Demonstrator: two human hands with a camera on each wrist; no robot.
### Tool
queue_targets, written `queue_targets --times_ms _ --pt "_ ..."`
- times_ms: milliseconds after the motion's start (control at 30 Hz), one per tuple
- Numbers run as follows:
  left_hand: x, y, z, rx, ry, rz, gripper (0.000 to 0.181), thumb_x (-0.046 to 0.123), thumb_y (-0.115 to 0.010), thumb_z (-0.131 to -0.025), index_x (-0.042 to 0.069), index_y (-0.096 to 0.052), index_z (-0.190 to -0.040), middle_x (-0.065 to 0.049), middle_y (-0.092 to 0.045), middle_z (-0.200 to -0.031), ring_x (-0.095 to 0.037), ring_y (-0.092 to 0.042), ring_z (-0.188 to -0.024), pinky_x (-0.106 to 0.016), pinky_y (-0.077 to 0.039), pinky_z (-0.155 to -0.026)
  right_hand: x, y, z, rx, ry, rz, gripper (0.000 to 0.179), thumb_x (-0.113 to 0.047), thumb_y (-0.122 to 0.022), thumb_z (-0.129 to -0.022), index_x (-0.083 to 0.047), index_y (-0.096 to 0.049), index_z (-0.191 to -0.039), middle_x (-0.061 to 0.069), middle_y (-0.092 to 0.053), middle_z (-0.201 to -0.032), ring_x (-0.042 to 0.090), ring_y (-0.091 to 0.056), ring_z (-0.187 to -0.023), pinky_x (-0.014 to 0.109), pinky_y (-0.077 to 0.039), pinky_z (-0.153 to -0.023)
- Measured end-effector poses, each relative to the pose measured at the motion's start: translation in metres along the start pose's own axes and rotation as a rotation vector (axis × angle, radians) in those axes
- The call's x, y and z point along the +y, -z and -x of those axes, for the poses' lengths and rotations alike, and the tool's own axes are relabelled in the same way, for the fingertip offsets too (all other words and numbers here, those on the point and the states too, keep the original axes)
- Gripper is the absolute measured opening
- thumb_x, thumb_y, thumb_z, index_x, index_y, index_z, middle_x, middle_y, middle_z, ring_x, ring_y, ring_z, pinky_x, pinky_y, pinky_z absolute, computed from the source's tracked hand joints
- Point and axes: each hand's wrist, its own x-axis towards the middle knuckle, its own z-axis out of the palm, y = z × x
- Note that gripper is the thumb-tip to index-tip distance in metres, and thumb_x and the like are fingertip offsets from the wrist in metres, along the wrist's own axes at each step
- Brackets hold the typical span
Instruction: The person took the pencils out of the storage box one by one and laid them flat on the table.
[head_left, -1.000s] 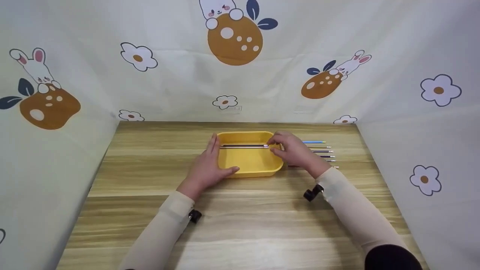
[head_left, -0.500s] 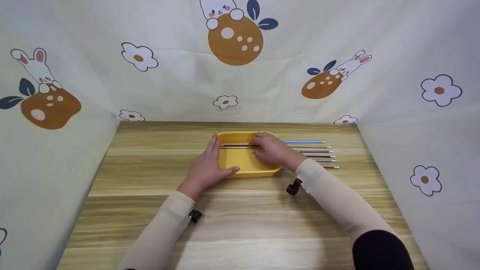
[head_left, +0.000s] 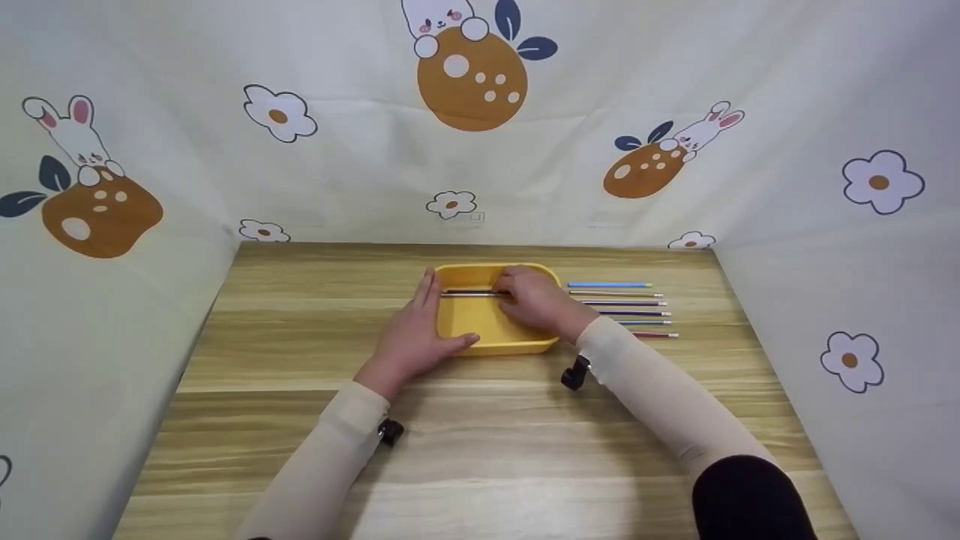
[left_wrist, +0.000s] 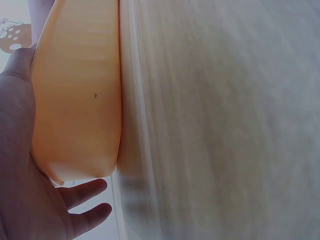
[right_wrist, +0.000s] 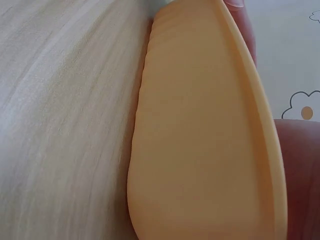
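A yellow tray [head_left: 510,348] stands on the wooden table. Inside, along its far side, lie dark and pale pencils [head_left: 469,293] set side by side. My left hand [head_left: 411,335] rests against the tray's left end, fingers straight along the wall and thumb over the front rim. In the left wrist view, two fingers [left_wrist: 85,194] of that hand reach past the tray's end. Over the tray, my right hand [head_left: 536,301] bends its fingers and thumb round the pencils near their middle, hiding their right ends. The right wrist view shows mostly the tray's outer wall [right_wrist: 200,125].
To the tray's right, several pencils lie roughly parallel on the table, from a light blue one [head_left: 611,285] at the back to a red one [head_left: 656,335] in front. A patterned cloth [head_left: 360,172] encloses the table at the back and sides.
My right hand has slid left from the pencils' eraser ends to about their middle, uncovering more of the pencils on the table. The left hand and the tray have stayed put.
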Motion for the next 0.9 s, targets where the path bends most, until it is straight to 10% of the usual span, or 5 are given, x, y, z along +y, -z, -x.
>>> queue_targets --times_ms 900 --pt "0.0 0.0 0.0 0.004 0.002 -0.003 0.136 0.083 -0.073 -0.087 0.008 -0.005 -0.178 -0.011 -0.002 -0.187 -0.051 -0.053 -0.146 -0.067 -0.042 -0.12 0.002 -0.011 -0.001 0.003 0.008 -0.071 0.024 0.003 -0.073 -0.1 0.0 -0.078 -0.123 0.014 -0.073 -0.12 0.034 -0.067 -0.116 0.048 -0.053 -0.11"
